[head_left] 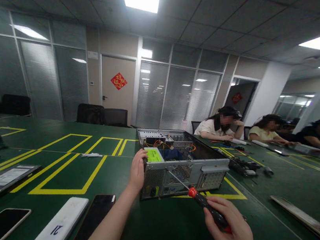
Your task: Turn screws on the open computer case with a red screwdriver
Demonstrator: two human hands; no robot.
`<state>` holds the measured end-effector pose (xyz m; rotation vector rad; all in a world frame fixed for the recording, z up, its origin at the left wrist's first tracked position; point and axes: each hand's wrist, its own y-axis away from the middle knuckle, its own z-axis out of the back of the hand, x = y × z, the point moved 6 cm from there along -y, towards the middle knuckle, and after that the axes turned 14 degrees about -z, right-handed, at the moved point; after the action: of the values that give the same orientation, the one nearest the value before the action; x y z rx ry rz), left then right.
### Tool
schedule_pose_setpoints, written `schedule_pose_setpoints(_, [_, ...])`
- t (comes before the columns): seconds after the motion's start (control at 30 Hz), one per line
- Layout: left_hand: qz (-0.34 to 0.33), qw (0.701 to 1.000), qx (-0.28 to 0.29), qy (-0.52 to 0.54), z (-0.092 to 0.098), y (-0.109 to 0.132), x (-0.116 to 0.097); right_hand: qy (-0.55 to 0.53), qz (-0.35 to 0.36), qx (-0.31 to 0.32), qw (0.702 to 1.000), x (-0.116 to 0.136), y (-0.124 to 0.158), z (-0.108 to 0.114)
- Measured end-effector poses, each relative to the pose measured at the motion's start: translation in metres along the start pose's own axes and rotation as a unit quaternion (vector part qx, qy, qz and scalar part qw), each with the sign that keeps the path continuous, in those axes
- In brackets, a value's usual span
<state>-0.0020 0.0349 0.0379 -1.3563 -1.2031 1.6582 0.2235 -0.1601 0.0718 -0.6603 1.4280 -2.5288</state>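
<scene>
An opened computer case (pixel 182 176) lies on the green table, its rear panel facing me, with wires and a power supply with a yellow-green label (pixel 153 155) inside. My left hand (pixel 138 172) grips the case's left rear corner, fingers curled at its edge. In my right hand (pixel 229 221) is a screwdriver (pixel 206 205) with a black and red handle. Its shaft slants up and left, and the tip is at the rear panel near the power supply. Whether the tip sits on a screw is too small to tell.
Left of my arm lie a white device marked 21 (pixel 57 233), a dark phone (pixel 88 225), another phone (pixel 5 227) and a hard drive (pixel 9 179). Cables (pixel 248 165) and a metal strip (pixel 304 217) lie to the right. Several people sit along the table's right side.
</scene>
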Motion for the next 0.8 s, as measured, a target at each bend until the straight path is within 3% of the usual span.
schedule_pose_setpoints(0.2, [0.006, 1.0, 0.0, 0.003, 0.0, 0.001, 0.002, 0.012, -0.024, 0.005, 1.0, 0.001, -0.001, 0.0])
schedule_pose_setpoints(0.43, [0.007, 1.0, -0.003, 0.004, 0.0, 0.001, 0.001, 0.054, 0.027, 0.09, 0.994, 0.029, 0.002, 0.003])
schedule_pose_setpoints(0.57, [0.009, 1.0, -0.004, 0.007, -0.001, 0.002, 0.004, 0.053, 0.039, 0.147, 0.987, 0.025, 0.002, 0.005])
schedule_pose_setpoints(0.7, [0.008, 1.0, -0.008, 0.008, -0.001, 0.001, 0.003, 0.053, -0.074, 0.133, 0.987, 0.004, -0.001, 0.007])
schedule_pose_setpoints(0.8, [0.008, 1.0, -0.008, 0.009, -0.001, 0.001, 0.002, 0.008, -0.208, 0.182, 0.961, -0.013, 0.004, -0.003])
